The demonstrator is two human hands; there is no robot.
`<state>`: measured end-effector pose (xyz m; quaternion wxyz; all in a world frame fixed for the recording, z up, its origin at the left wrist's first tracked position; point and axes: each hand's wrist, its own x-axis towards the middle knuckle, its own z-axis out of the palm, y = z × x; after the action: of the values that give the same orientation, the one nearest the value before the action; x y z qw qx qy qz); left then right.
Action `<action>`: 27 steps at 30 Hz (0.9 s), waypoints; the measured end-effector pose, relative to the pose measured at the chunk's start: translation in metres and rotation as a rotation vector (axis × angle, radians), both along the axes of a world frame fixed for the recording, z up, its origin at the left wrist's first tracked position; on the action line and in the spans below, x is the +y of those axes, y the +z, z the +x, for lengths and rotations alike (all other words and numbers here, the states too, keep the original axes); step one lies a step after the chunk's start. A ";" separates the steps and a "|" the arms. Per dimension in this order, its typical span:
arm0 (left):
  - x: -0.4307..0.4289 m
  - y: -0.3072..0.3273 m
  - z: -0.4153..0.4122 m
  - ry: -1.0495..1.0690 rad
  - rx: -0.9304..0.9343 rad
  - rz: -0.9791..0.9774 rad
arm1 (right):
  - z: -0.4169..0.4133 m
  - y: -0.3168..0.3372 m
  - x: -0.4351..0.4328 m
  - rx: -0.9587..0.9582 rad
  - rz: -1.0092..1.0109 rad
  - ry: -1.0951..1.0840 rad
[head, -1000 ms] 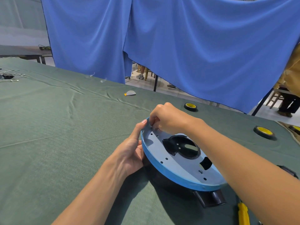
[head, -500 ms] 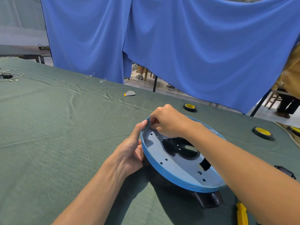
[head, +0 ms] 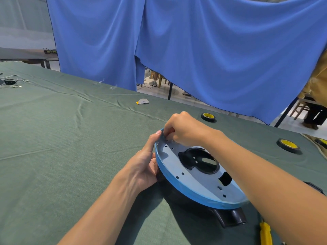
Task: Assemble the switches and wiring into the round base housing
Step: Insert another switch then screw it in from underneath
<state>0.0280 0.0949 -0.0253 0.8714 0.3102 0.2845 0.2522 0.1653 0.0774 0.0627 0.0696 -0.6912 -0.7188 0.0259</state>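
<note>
Blue rim, far-left: there the right grip [head: 184,128] is curled tight, though I cannot tell if it pinches anything. Just beside it, the left grip [head: 143,167] clasps the round base housing [head: 194,181], thumb along the rim. The housing lies tilted on the green surface [head: 53,138], its black spout [head: 230,217] pointing near-right.

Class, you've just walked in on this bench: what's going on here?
A person is working on the round base housing, which sits tilted on the green cloth. The left hand grips its left edge, thumb along the blue rim; the right hand pinches the far rim. Tape rolls and a yellow-handled tool lie untouched nearby.
</note>
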 end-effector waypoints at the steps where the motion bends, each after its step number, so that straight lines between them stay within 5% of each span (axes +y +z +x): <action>1: 0.000 0.000 0.000 0.003 0.002 0.001 | -0.001 -0.001 -0.001 0.002 -0.003 0.002; 14: -0.003 0.003 0.001 0.024 0.032 0.044 | -0.016 -0.010 -0.009 -0.011 0.047 -0.163; 27: -0.037 0.012 0.009 0.361 0.124 0.034 | 0.034 -0.014 -0.179 0.194 0.511 -0.492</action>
<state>0.0366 0.0576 -0.0133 0.7874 0.2835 0.3845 0.3897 0.1997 -0.1015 0.0488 0.3118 -0.7982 -0.5043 -0.1065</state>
